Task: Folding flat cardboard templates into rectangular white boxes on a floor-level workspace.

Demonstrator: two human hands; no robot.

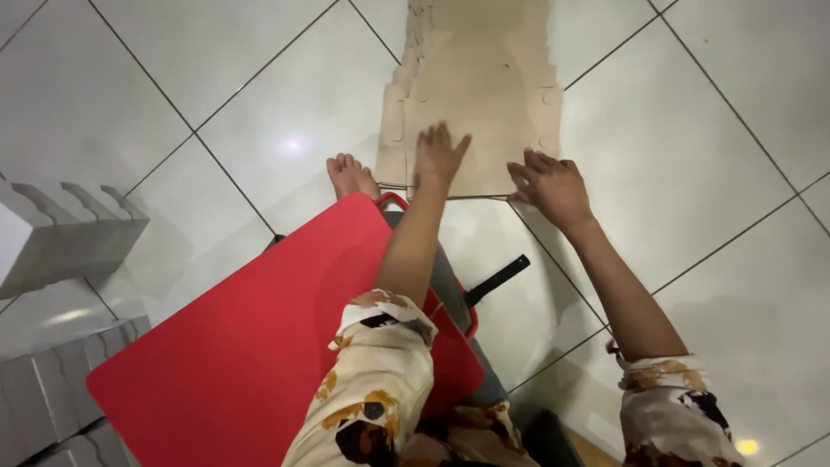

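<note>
Head view, looking down at a white tiled floor (692, 173).

Left hand (438, 154): palm down, fingers (443, 134) spread and laid flat on the near end of a stack of flat brown cardboard sheets (484, 78). No pinch; the hand only presses on the top sheet.

Right hand (552, 183): at the near right corner of the same stack, fingers (529, 164) bent and close together, tips at the sheet's near edge. Cannot tell whether they grip the edge or only touch it.

Cardboard sheets: lying on the floor, running away from both sets of fingers toward the top of the view. Edges are notched and tabbed, with lower sheets showing along the left side, beyond the left fingers.

A bare foot (350, 175) rests on the tiles just left of the left fingers, beside the near left corner of the stack.

Nearer the body than the fingers: a large red board (251, 346) lies under the left forearm, over a grey piece with a black handle (497, 278) jutting out between the two arms.

Far left of the fingers, well apart: stacks of white folded boxes (60, 233) with scalloped edges.

Both sleeves are cream, patterned brown and black.
</note>
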